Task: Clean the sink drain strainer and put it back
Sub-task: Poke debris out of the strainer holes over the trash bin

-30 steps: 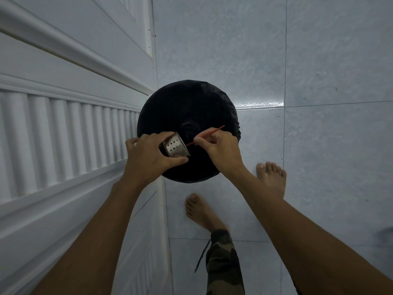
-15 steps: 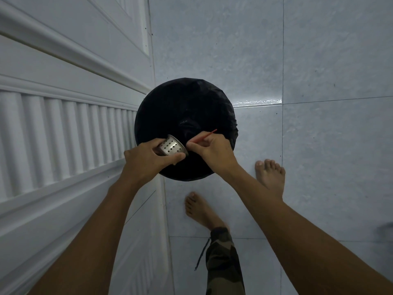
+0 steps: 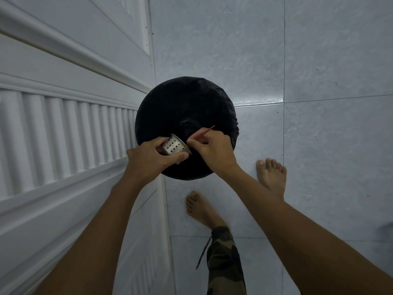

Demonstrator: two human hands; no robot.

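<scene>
Holding the strainer (image 3: 174,147) on its side, just left of centre frame, we have our left hand (image 3: 151,159) clamped around it: thumb along its lower edge, fingers over the top. It is a small metal cup with rows of round holes in its wall, its wider rim turned toward our right hand (image 3: 214,150). That hand pinches a thin red stick (image 3: 204,132) between thumb and fingertips; the free end slants to the upper right, the other end is hidden behind the fingers near the strainer's rim. Both hands sit over the lower part of a round bin (image 3: 182,107) lined with a black bag. Grey floor tiles (image 3: 319,81) fill the right of the frame, a white ribbed door (image 3: 63,128) the left. Our bare feet (image 3: 271,173) stand lower right of the bin.
</scene>
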